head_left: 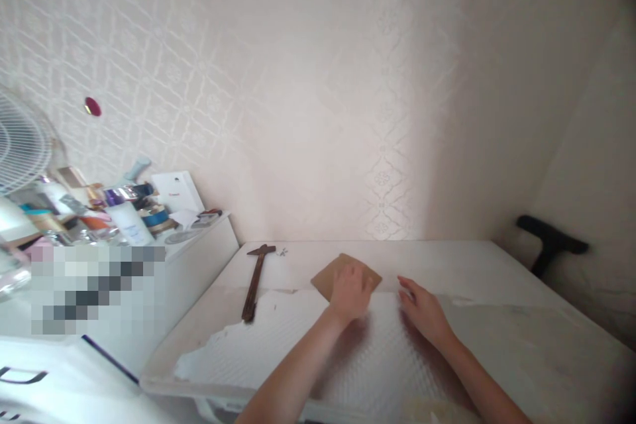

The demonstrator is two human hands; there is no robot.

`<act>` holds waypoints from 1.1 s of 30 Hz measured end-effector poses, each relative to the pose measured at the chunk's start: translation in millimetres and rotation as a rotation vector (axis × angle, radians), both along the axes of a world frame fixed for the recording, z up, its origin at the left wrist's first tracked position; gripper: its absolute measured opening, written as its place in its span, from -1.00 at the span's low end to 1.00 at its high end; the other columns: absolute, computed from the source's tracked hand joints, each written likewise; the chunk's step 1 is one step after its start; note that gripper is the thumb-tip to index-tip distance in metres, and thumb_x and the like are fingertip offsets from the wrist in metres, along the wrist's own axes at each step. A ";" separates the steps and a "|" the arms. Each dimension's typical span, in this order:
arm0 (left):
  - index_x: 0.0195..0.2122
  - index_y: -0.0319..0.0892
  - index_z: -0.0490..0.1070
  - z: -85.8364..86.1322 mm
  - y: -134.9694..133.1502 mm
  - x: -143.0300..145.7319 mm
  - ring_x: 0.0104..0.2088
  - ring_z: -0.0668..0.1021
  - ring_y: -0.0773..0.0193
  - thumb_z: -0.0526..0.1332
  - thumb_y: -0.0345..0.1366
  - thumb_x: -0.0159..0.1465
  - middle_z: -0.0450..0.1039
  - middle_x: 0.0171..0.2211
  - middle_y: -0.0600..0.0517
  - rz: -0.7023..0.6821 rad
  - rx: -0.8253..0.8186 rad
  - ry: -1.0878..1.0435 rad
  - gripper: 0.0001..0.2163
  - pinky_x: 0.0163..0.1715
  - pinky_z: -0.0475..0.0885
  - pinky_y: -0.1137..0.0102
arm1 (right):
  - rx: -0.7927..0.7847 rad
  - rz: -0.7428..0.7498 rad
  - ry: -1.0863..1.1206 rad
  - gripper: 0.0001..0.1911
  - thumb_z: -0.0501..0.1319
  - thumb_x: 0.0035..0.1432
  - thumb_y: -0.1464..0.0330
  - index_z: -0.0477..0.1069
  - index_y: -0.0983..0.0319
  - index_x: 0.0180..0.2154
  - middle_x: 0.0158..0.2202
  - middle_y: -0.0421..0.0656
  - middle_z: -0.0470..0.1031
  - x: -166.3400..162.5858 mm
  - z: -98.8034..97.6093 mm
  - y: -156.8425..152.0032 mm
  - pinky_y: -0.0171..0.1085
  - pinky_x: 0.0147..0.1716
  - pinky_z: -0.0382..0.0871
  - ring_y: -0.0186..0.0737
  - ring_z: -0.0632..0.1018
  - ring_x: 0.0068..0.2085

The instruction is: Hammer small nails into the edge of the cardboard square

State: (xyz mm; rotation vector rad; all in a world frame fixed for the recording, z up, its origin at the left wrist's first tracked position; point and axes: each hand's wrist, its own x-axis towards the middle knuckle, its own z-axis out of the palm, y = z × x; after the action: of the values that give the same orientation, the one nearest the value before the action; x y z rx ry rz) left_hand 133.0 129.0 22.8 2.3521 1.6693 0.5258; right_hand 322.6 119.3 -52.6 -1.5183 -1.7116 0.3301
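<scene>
A thin, flat brown square board (325, 277) lies at an angle near the back middle of the table. Over it is my left hand (350, 288), its bent fingers closed on the board and covering much of it. To the right of the board, my right hand (421, 305) hovers close to the tabletop, thumb and fingers apart, with nothing visible in them. A hammer (255, 285) with a dark wooden handle rests left of the board, head toward the wall. Beside its head is a small cluster of nails (282, 252).
The white table (472, 265) has a worn, textured cover and stands against a patterned wall (308, 93). A white cabinet (199, 258) on the left bears bottles, tubes and a white box (177, 191). A fan (22, 142) is behind; a black T-shaped object (551, 242) stands at right.
</scene>
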 end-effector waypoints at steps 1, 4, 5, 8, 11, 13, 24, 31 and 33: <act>0.14 -0.22 0.19 0.3 6.5 -7.4 0.20 0.26 0.05 -0.13 -0.18 0.33 0.26 0.16 -0.18 0.074 0.002 0.008 -0.58 0.20 0.05 0.00 | -0.004 0.004 -0.011 -0.51 -0.09 0.16 0.32 0.36 0.41 0.03 -0.04 0.09 0.49 -1.3 -0.7 -0.8 -0.11 0.02 0.31 -0.09 0.49 -0.03; 0.16 -0.30 0.16 -1.6 26.5 -37.7 0.19 0.26 -0.02 -0.11 -0.16 0.32 0.21 0.18 -0.25 0.316 -0.077 0.050 -0.54 0.15 0.14 0.03 | -0.007 0.025 -0.075 -0.51 -0.10 0.19 0.32 0.36 0.40 0.04 -0.01 0.07 0.47 -12.4 -1.9 -3.1 -0.10 0.06 0.25 -0.09 0.47 0.01; 0.16 -0.33 0.16 -2.9 31.7 -47.6 0.16 0.31 -0.01 -0.10 -0.16 0.32 0.26 0.15 -0.27 0.363 -0.115 0.058 -0.53 0.12 0.19 0.10 | -0.009 0.035 -0.097 -0.51 -0.10 0.20 0.32 0.36 0.39 0.04 0.01 0.06 0.46 -17.7 -1.5 -3.4 -0.10 0.09 0.21 -0.09 0.45 0.03; 0.14 -0.31 0.21 -6.4 38.9 -67.0 0.07 0.41 0.07 -0.10 -0.18 0.32 0.38 0.04 -0.22 0.366 -0.133 0.064 -0.56 0.04 0.27 0.26 | -0.037 0.051 -0.145 -0.53 -0.09 0.21 0.32 0.32 0.33 0.08 0.05 0.01 0.43 -33.9 2.7 -1.0 -0.07 0.13 0.14 -0.08 0.40 0.09; 0.08 -0.26 0.28 -6.5 34.2 -67.5 0.01 0.45 0.18 -0.11 -0.19 0.33 0.44 -0.01 -0.14 0.300 -0.142 0.022 -0.60 0.01 0.28 0.38 | -0.076 0.008 -0.223 -0.52 -0.05 0.22 0.32 0.26 0.31 0.14 0.04 0.02 0.44 -44.1 9.5 6.2 -0.03 0.12 0.14 -0.02 0.39 0.10; 0.04 -0.25 0.32 -5.0 27.6 -61.7 -0.03 0.47 0.21 -0.09 -0.19 0.33 0.46 -0.05 -0.12 0.264 -0.183 -0.008 -0.62 -0.01 0.29 0.42 | -0.092 -0.058 -0.285 -0.51 -0.03 0.23 0.32 0.23 0.35 0.15 0.01 0.08 0.45 -46.0 13.3 12.6 0.02 0.11 0.12 0.04 0.39 0.09; -0.03 -0.23 0.37 -4.2 13.6 -54.4 -0.10 0.50 0.24 0.00 -0.24 0.29 0.48 -0.11 -0.08 0.145 -0.200 -0.082 -0.68 -0.06 0.33 0.41 | -0.050 -0.159 -0.365 -0.52 -0.06 0.23 0.35 0.22 0.38 0.15 0.06 0.15 0.38 -39.6 2.7 29.2 0.14 0.09 0.10 0.14 0.32 0.13; -0.06 -0.17 0.40 -5.6 13.3 -63.3 -0.21 0.54 0.28 0.00 -0.27 0.27 0.53 -0.19 -0.01 0.125 -0.191 -0.092 -0.71 -0.16 0.37 0.43 | -0.066 -0.115 -0.409 -0.53 -0.07 0.24 0.32 0.24 0.30 0.15 0.16 0.02 0.30 -37.0 -3.9 28.2 0.19 0.14 -0.01 0.09 0.25 0.19; -0.08 -0.16 0.42 -5.0 12.6 -64.7 -0.22 0.55 0.27 0.00 -0.29 0.27 0.55 -0.21 0.00 0.132 -0.173 -0.080 -0.71 -0.17 0.37 0.42 | -0.066 -0.098 -0.403 -0.53 -0.07 0.24 0.31 0.25 0.29 0.14 0.17 0.01 0.30 -36.0 -4.8 28.0 0.21 0.14 -0.03 0.08 0.25 0.19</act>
State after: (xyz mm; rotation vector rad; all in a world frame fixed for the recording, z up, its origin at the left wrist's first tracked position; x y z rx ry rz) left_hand 68.3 141.6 17.8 2.0845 1.7658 0.4708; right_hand 286.6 147.3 -57.4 -1.8019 -1.9368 0.0275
